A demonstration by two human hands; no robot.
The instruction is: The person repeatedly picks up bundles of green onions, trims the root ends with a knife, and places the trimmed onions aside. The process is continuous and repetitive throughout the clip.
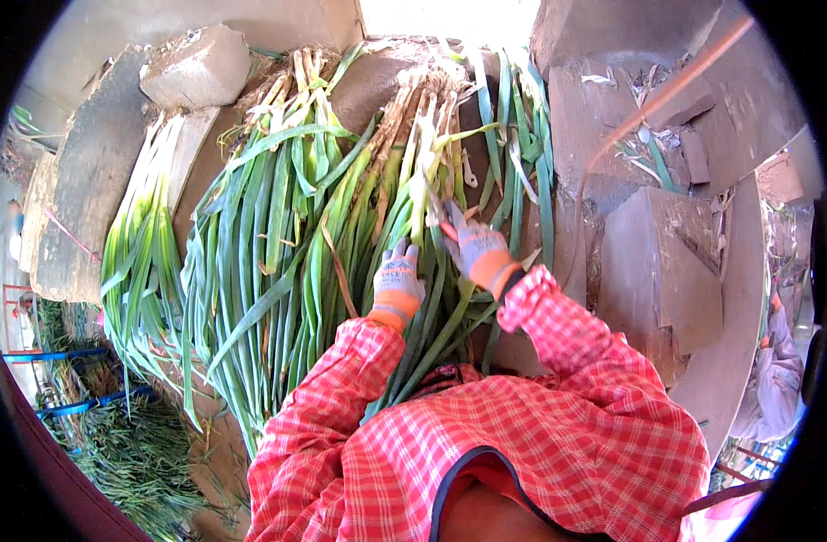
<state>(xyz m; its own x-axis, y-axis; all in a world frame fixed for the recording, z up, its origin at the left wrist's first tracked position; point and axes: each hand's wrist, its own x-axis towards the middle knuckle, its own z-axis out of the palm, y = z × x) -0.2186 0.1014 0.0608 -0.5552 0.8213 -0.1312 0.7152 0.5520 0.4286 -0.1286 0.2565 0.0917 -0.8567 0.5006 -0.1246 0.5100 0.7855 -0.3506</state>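
Long leafy green onions (251,217) lie in heaps on the work surface, their pale root ends pointing away from me. In a grey glove with an orange cuff, my left hand (398,278) is closed on some of the green onion stalks in the middle heap (377,194). Just to its right and a little farther off, my right hand (481,248), gloved alike, grips a red-handled knife (448,229). The knife's blade points away from me among the pale stalks and is partly lost against them. The left fingertips are partly hidden in the leaves.
A thinner bunch of paler green onions (147,199) lies at the left beside a grey board (79,181) and a block (197,68). More green stalks (526,144) lie at the far right. Blocks (662,262) stand to the right; blue-banded bundles (125,443) sit lower left. Another person's sleeve (779,375) shows at the right edge.
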